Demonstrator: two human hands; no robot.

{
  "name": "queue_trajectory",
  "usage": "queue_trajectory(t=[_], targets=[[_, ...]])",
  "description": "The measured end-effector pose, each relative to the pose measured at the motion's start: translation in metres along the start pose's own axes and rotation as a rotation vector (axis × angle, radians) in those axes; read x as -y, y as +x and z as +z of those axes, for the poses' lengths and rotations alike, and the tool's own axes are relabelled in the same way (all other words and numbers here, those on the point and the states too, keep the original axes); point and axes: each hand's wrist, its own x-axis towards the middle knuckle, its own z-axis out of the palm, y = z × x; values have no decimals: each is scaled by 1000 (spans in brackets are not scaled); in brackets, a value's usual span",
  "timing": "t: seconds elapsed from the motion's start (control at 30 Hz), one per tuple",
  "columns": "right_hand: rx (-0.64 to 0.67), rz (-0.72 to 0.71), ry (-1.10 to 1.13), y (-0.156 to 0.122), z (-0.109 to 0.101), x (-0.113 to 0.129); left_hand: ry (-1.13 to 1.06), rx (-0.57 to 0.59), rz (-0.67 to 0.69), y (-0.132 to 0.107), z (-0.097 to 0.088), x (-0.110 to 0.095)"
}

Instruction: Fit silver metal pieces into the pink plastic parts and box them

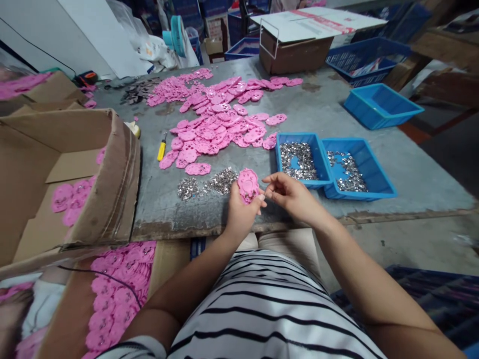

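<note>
In my left hand is a pink oval plastic piece, tilted up above the table's front edge. Small dark or shiny bits show near its lower end, too small to name. My right hand is just to the right of it, thumb and fingertips drawn together close to my left thumb. Whatever those fingertips pinch, if anything, does not show. Two small heaps of shiny metal parts lie on the table behind my left hand. More metal parts fill the bottom of a blue tray beyond my right hand.
Many pink pieces are heaped across the middle of the grey table. A yellow-handled screwdriver lies left of them. Cardboard boxes with pink pieces stand at the left. A second blue tray holds metal parts; another person's hand shows lower left.
</note>
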Motion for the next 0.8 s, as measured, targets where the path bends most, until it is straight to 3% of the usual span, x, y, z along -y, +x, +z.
queue_trajectory(t=[0.27,0.57,0.7,0.8], targets=[[-59,-13,-58,-1,8,-4,90,-61,15,3,-2,1],[-141,-153,-388,-9,12,12,237,-19,-27,2,-5,-2],[-211,-87,-301,-7,11,9,219,-59,3,3,-4,-4],[-161,-6,-213,-5,10,6,206,-71,19,4,-3,-2]])
